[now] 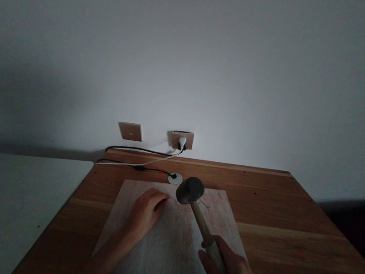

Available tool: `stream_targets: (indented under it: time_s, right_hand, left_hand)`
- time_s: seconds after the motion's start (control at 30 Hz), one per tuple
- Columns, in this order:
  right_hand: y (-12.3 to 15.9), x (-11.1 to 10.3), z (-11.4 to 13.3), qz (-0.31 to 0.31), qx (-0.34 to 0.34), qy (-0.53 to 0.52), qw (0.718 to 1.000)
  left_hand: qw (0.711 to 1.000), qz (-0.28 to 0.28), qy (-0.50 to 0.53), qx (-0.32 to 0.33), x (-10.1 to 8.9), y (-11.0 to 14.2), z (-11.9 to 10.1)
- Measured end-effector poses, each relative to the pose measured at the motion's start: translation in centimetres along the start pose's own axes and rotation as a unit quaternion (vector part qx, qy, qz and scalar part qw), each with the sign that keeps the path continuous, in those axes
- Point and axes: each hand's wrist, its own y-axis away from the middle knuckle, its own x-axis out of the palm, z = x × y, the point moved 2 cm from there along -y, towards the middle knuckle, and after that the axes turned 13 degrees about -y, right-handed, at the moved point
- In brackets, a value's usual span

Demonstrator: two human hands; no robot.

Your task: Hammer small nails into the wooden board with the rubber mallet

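My right hand is wrapped round the handle of a rubber mallet with a dark head and a pale grip. The mallet's head is raised over the far part of a worn, whitish wooden board. At the board's far left part, my left hand has thumb and fingers pinched together. What those fingertips hold, if anything, is too small to make out. A tiny nail-like thing shows on the board right of the mallet's head, and other small specks lie near the head.
Beneath the board is a brown wooden table, its back edge along the wall. A white surface adjoins on the left. Behind the board are a round cable grommet, black and white cables, and a wall socket with a white plug.
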Motion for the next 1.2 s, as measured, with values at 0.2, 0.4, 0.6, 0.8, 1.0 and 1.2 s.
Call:
stream_targets:
  time_s: [0.2,0.4,0.6,0.8,1.0,1.2]
  right_hand:
    - [-0.3,0.5,-0.3,0.015,-0.019,0.003,1.0]
    - [-0.8,1.0,-1.0,0.017,-0.029,0.012,0.999]
    - [-1.6,1.8,-1.2,0.019,-0.023,0.055,0.998]
    - [-2.3,2.8,-1.4,0.024,-0.028,0.101,0.994]
    - [-2.5,3.3,-1.3,0.018,-0.018,0.129,0.991]
    - [-2.5,3.6,-1.1,0.01,-0.008,0.162,0.987]
  left_hand:
    - [1.0,0.0,0.014,-0.003,-0.1,-0.2,-0.2]
    - [0.998,-0.012,0.046,-0.041,0.2,-0.4,0.1]
    - [0.993,0.005,0.079,-0.086,0.5,-0.3,0.3]
    - [0.99,0.022,0.093,-0.102,0.5,-0.5,0.3]
    - [0.989,0.022,0.087,-0.116,0.6,-0.5,0.4]
    - [0.986,0.013,0.101,-0.129,0.5,-0.5,0.2]
